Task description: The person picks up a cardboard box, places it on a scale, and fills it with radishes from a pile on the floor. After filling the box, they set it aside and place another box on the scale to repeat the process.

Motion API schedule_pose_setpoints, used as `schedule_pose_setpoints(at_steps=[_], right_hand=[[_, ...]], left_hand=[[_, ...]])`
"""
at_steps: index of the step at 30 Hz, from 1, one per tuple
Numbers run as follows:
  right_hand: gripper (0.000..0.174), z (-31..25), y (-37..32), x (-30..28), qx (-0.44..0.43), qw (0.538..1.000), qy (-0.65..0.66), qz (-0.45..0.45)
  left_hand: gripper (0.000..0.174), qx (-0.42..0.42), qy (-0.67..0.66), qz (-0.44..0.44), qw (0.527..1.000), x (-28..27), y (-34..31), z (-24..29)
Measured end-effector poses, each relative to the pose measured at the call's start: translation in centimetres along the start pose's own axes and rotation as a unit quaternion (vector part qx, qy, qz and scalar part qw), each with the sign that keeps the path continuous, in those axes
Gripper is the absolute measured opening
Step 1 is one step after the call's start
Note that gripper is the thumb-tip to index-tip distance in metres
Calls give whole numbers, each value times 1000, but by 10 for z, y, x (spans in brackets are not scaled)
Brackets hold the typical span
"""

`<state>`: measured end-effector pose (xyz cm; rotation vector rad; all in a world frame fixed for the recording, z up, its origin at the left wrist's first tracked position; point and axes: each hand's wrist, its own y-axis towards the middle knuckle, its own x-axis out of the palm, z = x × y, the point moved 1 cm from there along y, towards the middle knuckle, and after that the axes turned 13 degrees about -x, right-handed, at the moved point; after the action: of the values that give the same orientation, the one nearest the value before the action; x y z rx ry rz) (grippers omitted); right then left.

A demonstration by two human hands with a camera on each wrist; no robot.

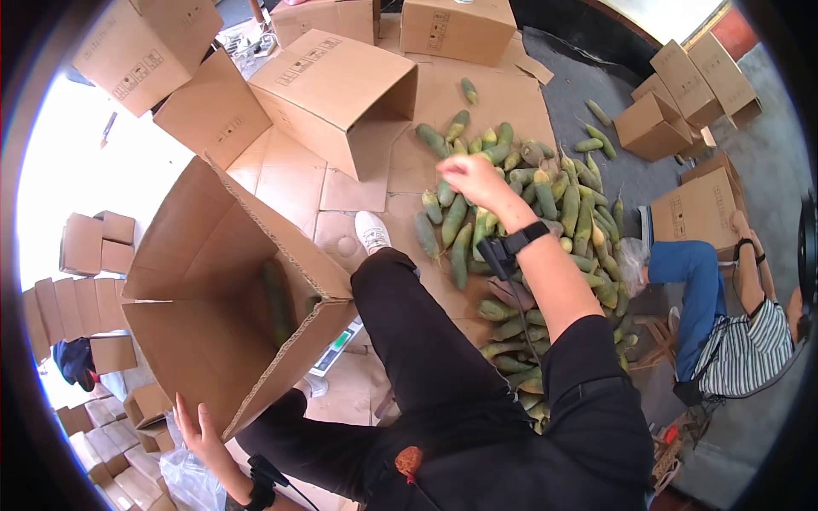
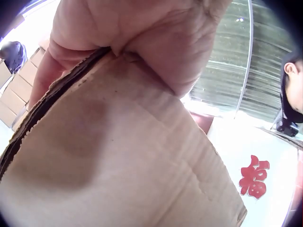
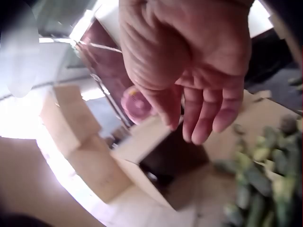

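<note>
A tall cardboard box (image 1: 192, 341) stands tilted at the left of the head view, its top facing the camera, with a few green radishes (image 1: 277, 298) inside. My left hand (image 1: 203, 439) grips its near rim; in the left wrist view the hand (image 2: 137, 42) has the cardboard edge (image 2: 118, 137) between thumb and fingers. My right hand (image 1: 479, 180) is in the air over a heap of green radishes (image 1: 575, 213), holding nothing. The right wrist view shows that hand (image 3: 194, 66) with relaxed, slightly bent fingers, above and left of the heap (image 3: 270, 175).
A scale (image 1: 339, 347) is partly under the box's right side. An open box (image 1: 328, 85) lies beyond it, and more boxes (image 1: 456, 30) stand at the back. At the right a seated person (image 1: 737, 341) touches another box (image 1: 699, 209). Stacked cartons (image 1: 81, 311) line the left.
</note>
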<state>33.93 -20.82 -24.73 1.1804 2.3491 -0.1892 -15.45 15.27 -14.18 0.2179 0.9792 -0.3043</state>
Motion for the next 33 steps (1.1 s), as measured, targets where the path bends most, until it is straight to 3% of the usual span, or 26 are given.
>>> schedule_pose_setpoints(at_steps=[1,3,5,9,12,19,21,23,27,33], right_hand=[[26,46,-21,-7,6,992,-125,24],[29,110,-72,-15,147,974,-159,61],[28,159,-126,-17,198,946,-244,79],[34,179,-195,-16,369,868,-321,81],[42,175,-215,-18,400,842,-362,10],[41,170,-216,-17,353,833,-425,-3],[39,174,-216,-18,363,781,-502,-80],[40,184,-223,-18,344,770,-533,-66],[56,147,-229,-26,326,812,-482,-36],[66,121,-238,-42,210,877,-416,120]], left_hand=[[48,1,2,-4,1000,1,-2,2],[47,-22,-47,-8,999,2,-3,6],[47,-17,-22,-7,1000,2,-3,5],[47,-32,-43,-15,998,2,-3,7],[47,-32,-45,-18,998,2,-1,4],[47,-61,-56,-17,996,2,-5,16],[47,-66,-37,-18,997,2,-8,26],[46,-63,-37,-19,997,1,-9,30],[46,-78,-62,-11,995,2,-9,27],[49,-69,-103,-27,992,2,-3,21]])
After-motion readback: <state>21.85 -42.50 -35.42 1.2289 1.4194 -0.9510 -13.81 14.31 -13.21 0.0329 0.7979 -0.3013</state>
